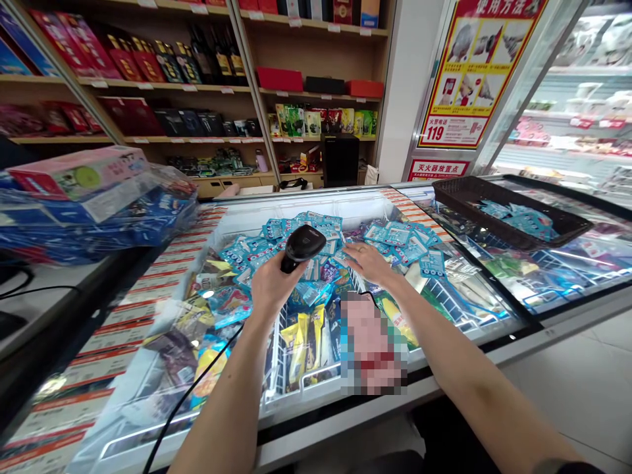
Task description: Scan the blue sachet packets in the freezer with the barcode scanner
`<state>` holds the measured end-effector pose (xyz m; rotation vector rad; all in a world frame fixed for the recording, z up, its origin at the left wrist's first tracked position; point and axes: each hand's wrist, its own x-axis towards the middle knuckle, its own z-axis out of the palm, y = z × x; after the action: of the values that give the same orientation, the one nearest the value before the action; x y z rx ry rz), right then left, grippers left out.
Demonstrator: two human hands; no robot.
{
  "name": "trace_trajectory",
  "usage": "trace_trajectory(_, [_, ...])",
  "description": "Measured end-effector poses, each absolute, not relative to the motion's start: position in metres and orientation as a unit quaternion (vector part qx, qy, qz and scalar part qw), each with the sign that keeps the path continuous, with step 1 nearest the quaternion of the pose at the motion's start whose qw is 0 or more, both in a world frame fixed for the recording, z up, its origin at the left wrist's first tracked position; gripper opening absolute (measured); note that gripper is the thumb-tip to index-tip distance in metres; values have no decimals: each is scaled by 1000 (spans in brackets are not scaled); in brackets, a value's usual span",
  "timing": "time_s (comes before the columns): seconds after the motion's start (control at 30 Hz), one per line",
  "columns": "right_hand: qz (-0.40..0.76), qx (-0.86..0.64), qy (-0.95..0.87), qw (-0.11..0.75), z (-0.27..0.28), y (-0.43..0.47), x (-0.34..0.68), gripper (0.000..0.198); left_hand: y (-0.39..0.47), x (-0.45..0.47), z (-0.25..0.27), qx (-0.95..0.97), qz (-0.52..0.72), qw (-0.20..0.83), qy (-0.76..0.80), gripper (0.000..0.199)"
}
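Note:
My left hand (272,286) is wrapped round the handle of a black barcode scanner (306,242), its head facing away from me. A black cable (197,378) runs down from beside that wrist. To the right, my right hand (368,263) reaches over the freezer's glass top with fingers stretched out, the fingertips at the blue packets; whether they touch one I cannot tell. Many flat blue printed packets (247,251) lie spread on the glass around the scanner. More blue packets (402,237) lie loosely beyond my right hand.
Below the glass, the chest freezer (291,438) holds wire baskets with yellow ice-cream wrappers (299,345). A pixelated pink item (368,342) lies near the front edge. A brown tray (513,214) with blue packets sits right; plastic-wrapped boxes (99,204) stand left. Stocked shelves (316,95) rise behind.

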<state>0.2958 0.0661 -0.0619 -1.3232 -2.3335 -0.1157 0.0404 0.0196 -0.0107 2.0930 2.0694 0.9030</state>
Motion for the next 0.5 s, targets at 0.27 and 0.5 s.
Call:
trace_trajectory(0.27, [54, -473, -860, 183, -46, 58, 301, 45, 21, 40, -12, 681, 294, 29, 670, 53])
trace_trajectory(0.5, [101, -591, -773, 207, -41, 55, 297, 66, 19, 41, -13, 681, 303, 24, 666, 51])
